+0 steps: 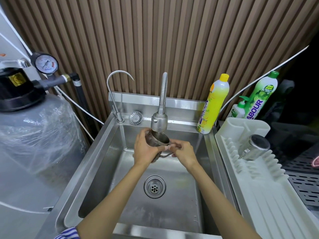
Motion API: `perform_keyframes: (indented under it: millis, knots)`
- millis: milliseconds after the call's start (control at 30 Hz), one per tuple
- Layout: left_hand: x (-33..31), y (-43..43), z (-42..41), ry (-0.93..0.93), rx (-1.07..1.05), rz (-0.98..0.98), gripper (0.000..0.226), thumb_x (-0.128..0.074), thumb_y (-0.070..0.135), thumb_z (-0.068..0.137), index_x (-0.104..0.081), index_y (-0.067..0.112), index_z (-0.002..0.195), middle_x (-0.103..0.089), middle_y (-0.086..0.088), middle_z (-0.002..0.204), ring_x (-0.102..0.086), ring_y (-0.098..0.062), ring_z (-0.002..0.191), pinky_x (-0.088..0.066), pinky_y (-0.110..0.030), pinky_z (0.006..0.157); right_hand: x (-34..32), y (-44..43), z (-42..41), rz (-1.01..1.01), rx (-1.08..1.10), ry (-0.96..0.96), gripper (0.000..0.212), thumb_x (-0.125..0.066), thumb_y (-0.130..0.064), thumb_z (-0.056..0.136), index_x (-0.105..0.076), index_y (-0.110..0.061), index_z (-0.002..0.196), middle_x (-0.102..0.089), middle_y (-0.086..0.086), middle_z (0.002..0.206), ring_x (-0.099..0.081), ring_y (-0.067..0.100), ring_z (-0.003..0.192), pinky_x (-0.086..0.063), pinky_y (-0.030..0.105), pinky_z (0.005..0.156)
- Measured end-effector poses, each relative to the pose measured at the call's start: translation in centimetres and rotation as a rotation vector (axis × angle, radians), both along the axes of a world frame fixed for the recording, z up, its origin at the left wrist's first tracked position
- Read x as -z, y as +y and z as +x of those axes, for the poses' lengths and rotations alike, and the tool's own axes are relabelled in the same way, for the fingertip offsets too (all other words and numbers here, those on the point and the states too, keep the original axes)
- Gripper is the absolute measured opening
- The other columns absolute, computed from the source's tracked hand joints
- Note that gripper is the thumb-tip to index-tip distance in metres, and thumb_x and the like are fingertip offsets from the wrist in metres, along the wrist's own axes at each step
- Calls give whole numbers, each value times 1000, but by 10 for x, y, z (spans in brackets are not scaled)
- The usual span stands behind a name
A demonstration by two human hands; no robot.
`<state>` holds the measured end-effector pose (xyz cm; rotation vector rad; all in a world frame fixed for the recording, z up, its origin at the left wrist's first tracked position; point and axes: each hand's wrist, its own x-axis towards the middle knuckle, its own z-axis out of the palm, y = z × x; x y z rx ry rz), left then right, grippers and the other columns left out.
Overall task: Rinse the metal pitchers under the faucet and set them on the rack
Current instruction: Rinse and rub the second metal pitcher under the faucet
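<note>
Brown slatted wall behind; grey filter tank with pressure gauge stands left; dark right.

White rack bearing upturned pitcher

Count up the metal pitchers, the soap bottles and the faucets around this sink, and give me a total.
Metal pitchers: 2, one held under the faucet, one on the rack
Soap bottles: 3, yellow, tall green, small pump bottle
Faucets: 2, flexible, gooseneck
Total: 7
</note>
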<state>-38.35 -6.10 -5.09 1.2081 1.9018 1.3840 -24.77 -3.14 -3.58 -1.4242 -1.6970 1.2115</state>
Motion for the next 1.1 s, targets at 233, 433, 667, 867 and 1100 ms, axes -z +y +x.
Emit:
perform_keyframes:
  millis: [233,433,667,867,1100]
  knots:
    - [11,-5,4,-247,20,-198,75,-85,44,55,-46,23,116,-61,-2,115,-58,-18,102,-50,-35,90,-11,7,3,132,0,-264,23,-64,-15,85,-70,-5,104,-71,11,98,-62,16,83,-45,20,73]
    - [13,0,4,-595,201,-269,66,-82,13,66,-40,17,116,-56,-4,125,-56,-24,111,-50,-49,87,-30,-4,3,347,-79,-651,20,-54,-20,88,-67,-9,99,-70,14,98,-63,35,94,-53,40,77]
    - [18,17,15,-577,146,8,78,-79,-13,57,-34,19,113,-56,2,111,-56,-15,105,-46,-33,94,-23,-4,12,481,-72,-499,32,-53,-5,85,-62,-13,115,-70,13,100,-64,28,86,-52,34,73]
    - [10,14,16,-263,-20,151,84,-88,3,46,-40,27,110,-57,15,98,-56,7,87,-39,2,71,-3,8,5,225,-2,-89,35,-58,4,84,-62,-11,116,-69,5,91,-60,11,77,-41,1,68]
    - [6,3,-5,147,-37,132,85,-86,28,56,-46,13,130,-52,-2,121,-48,-18,116,-33,-19,95,7,10,-4,-105,-33,221,28,-62,-3,85,-64,-7,113,-66,5,92,-59,4,77,-45,7,63]
